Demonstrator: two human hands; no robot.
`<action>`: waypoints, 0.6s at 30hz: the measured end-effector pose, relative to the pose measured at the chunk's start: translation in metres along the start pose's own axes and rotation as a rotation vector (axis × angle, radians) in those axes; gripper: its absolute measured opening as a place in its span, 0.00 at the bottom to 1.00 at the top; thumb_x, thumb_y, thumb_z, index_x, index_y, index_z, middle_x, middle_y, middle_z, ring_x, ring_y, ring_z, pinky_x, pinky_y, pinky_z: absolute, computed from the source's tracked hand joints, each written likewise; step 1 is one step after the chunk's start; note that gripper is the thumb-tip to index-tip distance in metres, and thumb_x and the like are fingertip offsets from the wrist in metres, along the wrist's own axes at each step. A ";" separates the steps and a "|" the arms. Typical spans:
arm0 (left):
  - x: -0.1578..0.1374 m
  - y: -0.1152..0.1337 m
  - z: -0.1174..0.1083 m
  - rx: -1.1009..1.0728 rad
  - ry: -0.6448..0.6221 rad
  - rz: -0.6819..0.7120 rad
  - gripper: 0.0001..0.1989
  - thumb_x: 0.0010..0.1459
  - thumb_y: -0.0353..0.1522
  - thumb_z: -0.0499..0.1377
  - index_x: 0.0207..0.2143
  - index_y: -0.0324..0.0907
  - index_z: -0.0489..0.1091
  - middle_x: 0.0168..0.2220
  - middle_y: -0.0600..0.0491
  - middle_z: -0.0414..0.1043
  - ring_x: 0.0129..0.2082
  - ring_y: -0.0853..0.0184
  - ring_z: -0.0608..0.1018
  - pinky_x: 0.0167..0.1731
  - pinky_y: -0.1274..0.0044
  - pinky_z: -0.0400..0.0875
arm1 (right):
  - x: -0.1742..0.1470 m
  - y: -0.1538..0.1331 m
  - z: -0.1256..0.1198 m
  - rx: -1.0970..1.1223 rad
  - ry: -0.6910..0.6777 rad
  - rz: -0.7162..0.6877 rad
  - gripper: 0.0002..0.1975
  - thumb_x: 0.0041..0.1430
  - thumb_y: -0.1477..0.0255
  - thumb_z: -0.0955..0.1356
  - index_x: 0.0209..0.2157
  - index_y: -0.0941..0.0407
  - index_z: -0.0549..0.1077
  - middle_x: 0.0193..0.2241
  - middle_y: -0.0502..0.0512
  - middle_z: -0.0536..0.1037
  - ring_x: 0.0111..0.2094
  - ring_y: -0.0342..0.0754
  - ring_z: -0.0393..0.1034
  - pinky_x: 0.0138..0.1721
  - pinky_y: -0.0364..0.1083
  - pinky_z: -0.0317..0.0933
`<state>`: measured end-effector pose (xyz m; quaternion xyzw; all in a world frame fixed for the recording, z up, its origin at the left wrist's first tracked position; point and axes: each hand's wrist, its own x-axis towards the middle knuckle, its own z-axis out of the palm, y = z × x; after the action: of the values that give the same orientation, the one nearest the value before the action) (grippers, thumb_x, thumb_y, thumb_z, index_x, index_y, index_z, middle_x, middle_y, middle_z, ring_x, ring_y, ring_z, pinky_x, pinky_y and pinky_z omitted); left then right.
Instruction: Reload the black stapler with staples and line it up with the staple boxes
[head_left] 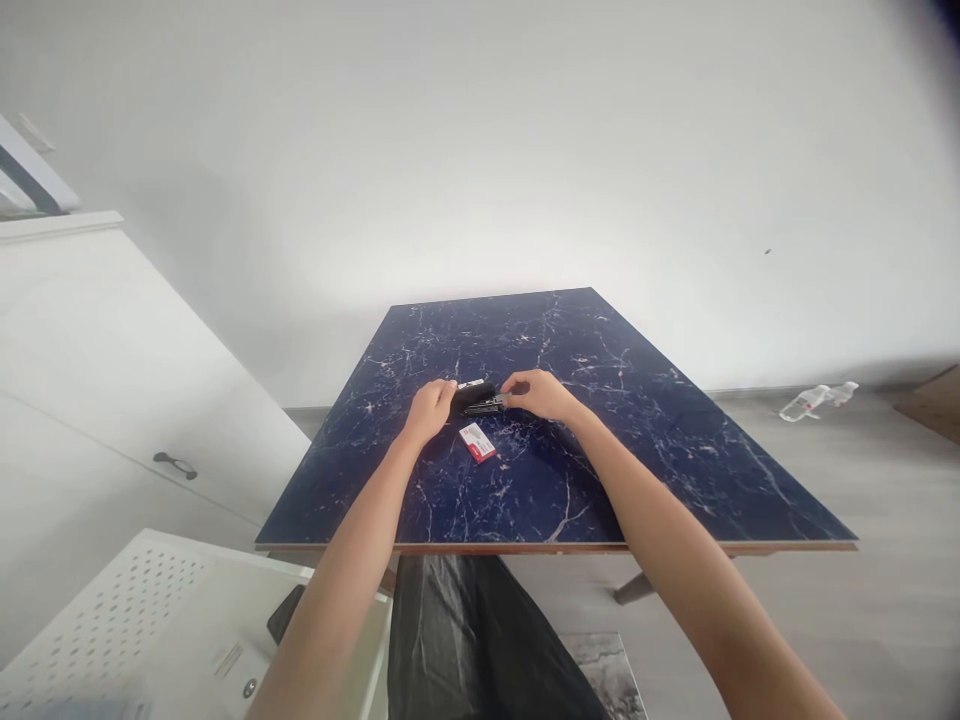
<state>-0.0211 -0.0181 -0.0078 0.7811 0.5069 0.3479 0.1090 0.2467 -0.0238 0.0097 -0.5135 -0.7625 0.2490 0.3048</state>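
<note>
A black stapler [474,396] lies on the dark blue marbled table [592,360], its metal staple channel showing along the near side. My left hand [432,408] is closed around the stapler's left end. At the right end, my right hand [538,393] pinches a small silvery metal piece [500,399] between thumb and fingertips. Whether that piece is a strip of staples or part of the stapler, I cannot tell. Just in front of the stapler rests a small red and white box [478,442]. Behind the stapler, a white printed item [470,384] is partly hidden.
A white cabinet [135,380] stands left of the table. Below it is a white perforated bin or cart [127,600] with items inside. Clear plastic bottles [814,402] lie on the floor at the right, near a brown box [934,405]. A plain wall rises behind.
</note>
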 end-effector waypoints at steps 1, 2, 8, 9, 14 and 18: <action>0.000 0.000 0.000 -0.004 0.000 0.000 0.23 0.72 0.42 0.44 0.30 0.43 0.70 0.32 0.49 0.75 0.37 0.60 0.77 0.40 0.70 0.68 | 0.000 -0.001 0.000 -0.034 -0.014 -0.002 0.08 0.51 0.68 0.75 0.36 0.51 0.82 0.35 0.48 0.82 0.38 0.48 0.76 0.45 0.45 0.66; 0.000 0.000 0.000 -0.009 0.000 -0.001 0.23 0.72 0.42 0.44 0.30 0.43 0.71 0.33 0.48 0.76 0.37 0.60 0.77 0.41 0.70 0.68 | 0.000 -0.001 0.001 -0.062 -0.027 -0.003 0.08 0.52 0.69 0.75 0.36 0.50 0.82 0.36 0.49 0.82 0.39 0.48 0.76 0.45 0.45 0.66; 0.000 -0.001 0.000 -0.028 -0.001 -0.013 0.23 0.72 0.42 0.44 0.33 0.43 0.73 0.36 0.48 0.77 0.41 0.59 0.78 0.45 0.69 0.68 | 0.000 -0.001 0.002 -0.090 -0.030 -0.012 0.07 0.54 0.70 0.74 0.36 0.50 0.82 0.35 0.48 0.83 0.38 0.47 0.76 0.45 0.44 0.66; 0.000 -0.001 0.000 -0.027 0.000 -0.013 0.23 0.72 0.42 0.44 0.33 0.43 0.74 0.36 0.47 0.77 0.41 0.59 0.78 0.45 0.69 0.68 | 0.000 -0.001 0.002 -0.087 -0.030 -0.009 0.07 0.54 0.70 0.74 0.36 0.50 0.82 0.35 0.48 0.83 0.38 0.47 0.77 0.45 0.44 0.66; 0.001 -0.002 0.001 -0.007 -0.002 -0.013 0.23 0.72 0.42 0.45 0.33 0.43 0.74 0.36 0.47 0.78 0.41 0.58 0.78 0.44 0.69 0.69 | -0.001 -0.003 0.000 -0.083 -0.035 0.001 0.06 0.54 0.70 0.74 0.35 0.50 0.82 0.35 0.49 0.83 0.39 0.48 0.77 0.45 0.45 0.67; 0.001 -0.003 0.001 -0.001 0.000 -0.012 0.22 0.71 0.42 0.46 0.33 0.43 0.74 0.36 0.47 0.78 0.41 0.58 0.78 0.43 0.69 0.69 | -0.001 -0.003 0.000 -0.070 -0.045 0.006 0.05 0.54 0.70 0.74 0.35 0.51 0.81 0.35 0.49 0.83 0.38 0.48 0.78 0.45 0.45 0.68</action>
<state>-0.0227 -0.0151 -0.0097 0.7781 0.5115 0.3472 0.1115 0.2452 -0.0259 0.0120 -0.5203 -0.7760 0.2344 0.2686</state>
